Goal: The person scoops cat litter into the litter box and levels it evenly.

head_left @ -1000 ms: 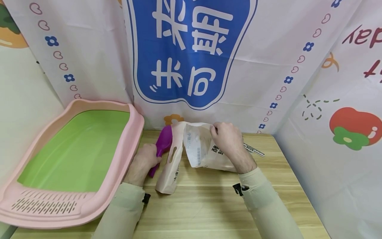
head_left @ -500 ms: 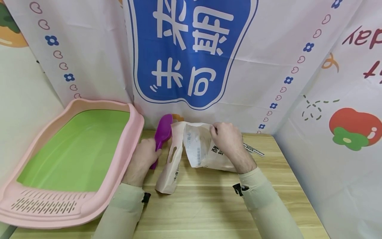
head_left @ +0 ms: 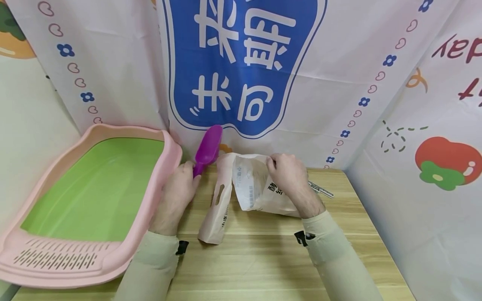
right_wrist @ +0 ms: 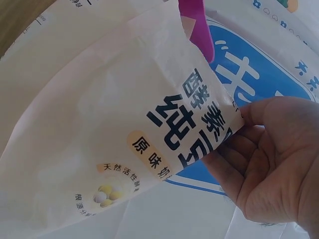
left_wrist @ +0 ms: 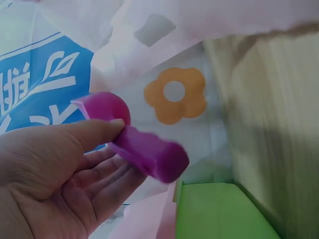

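A purple scoop [head_left: 208,146] is pinched at its handle by my left hand [head_left: 176,192], its bowl raised in front of the back wall. In the left wrist view the thumb and fingers of my left hand [left_wrist: 84,174] hold the scoop handle [left_wrist: 154,154]. Just right of the scoop stands a pale printed bag [head_left: 278,200] with its mouth spread, one flap with a slot folded toward the left. My right hand [head_left: 290,175] grips the bag's upper right edge. Up close in the right wrist view, my right hand [right_wrist: 269,159] pinches the edge of the bag [right_wrist: 99,124].
A pink litter tray [head_left: 171,154] with a green inside fills the left of the wooden table [head_left: 263,267]. Behind the bag, to the right, lies a flat strip with dark markings [head_left: 324,191]. Printed cloth [head_left: 320,104] hangs along the back, with walls at both sides.
My left hand has lifted the purple scoop up and slightly away from me, beside the bag. The right hand and the bag have hardly moved.
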